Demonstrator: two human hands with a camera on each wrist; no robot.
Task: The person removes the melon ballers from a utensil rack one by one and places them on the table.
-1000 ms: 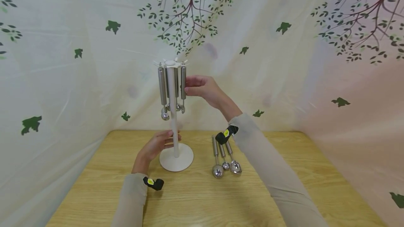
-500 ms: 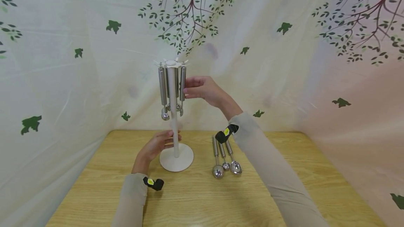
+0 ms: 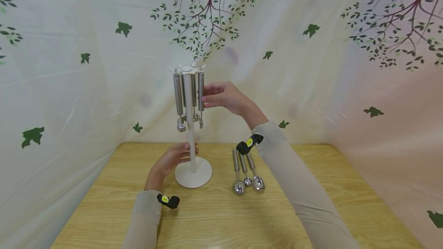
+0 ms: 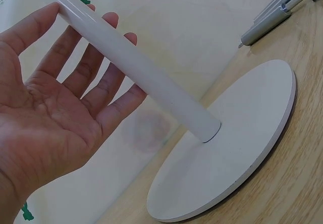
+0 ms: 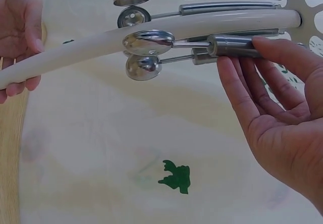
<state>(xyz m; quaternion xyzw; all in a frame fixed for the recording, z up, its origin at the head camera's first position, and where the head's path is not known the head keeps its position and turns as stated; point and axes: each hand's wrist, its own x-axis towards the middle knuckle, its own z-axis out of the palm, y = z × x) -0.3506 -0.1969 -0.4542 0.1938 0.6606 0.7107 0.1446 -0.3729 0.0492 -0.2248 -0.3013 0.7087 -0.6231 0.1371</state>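
A white stand (image 3: pixel 189 133) with a round base and a hooked top stands upright on the table. My left hand (image 3: pixel 171 160) holds its pole low down, thumb on one side and fingers behind, as the left wrist view shows. Several steel scoops with round bowls hang from the hooks, among them the left scoop (image 3: pixel 178 95). With my right hand (image 3: pixel 226 97) I pinch the handle of the rightmost hanging scoop (image 5: pixel 229 46) between thumb and fingers. Its bowl (image 5: pixel 149 42) points down toward the base.
To the right of the base, three more steel utensils lie side by side on the wooden table (image 3: pixel 214 218): a large scoop (image 3: pixel 238 187), a small scoop (image 3: pixel 247 181) and an oval-headed scoop (image 3: pixel 258 183). A leaf-printed curtain (image 3: pixel 294 68) rises behind and at both sides.
The pinched scoop swings slightly left, then back right, with its bowl turning a little. My right hand shifts only slightly; my left hand and the stand keep their place.
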